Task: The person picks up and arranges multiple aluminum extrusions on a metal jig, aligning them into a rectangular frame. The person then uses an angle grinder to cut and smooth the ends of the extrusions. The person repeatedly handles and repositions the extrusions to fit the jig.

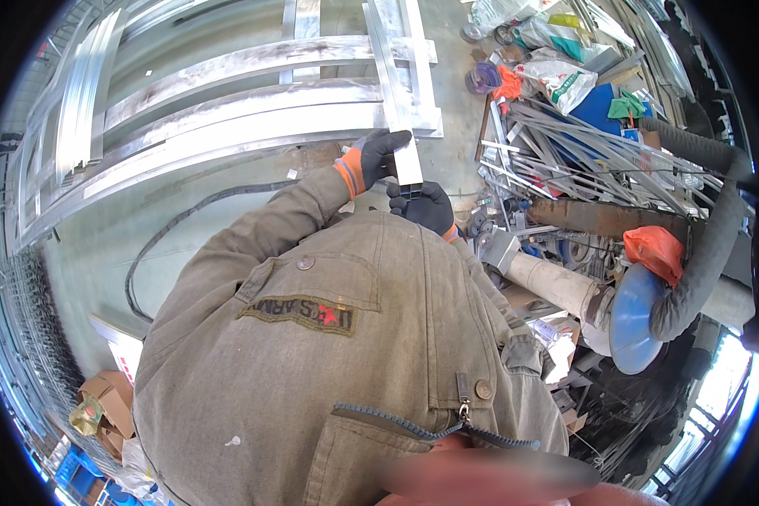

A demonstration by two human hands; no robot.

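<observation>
A long, bright metal bar (406, 162) with a rectangular profile lies across the stacked metal lengths, and its near end sticks out toward my chest. My left hand (374, 158), in a dark glove with an orange cuff, is closed on the bar's left side near that end, thumb over the top. Just below the end is a small black piece (411, 191), which looks like an end cap. My right hand (431, 207), gloved the same way, has its fingers closed around this piece. Whether it sits inside the bar cannot be made out.
Wide metal lengths (236, 94) lie crossed in front and to the left. A dark hose (156, 240) curves over the floor. At right are a heap of thin metal strips (603, 156), filled bags (558, 80), a blue cone-shaped hood (635, 320) and a grey flexible duct (713, 228).
</observation>
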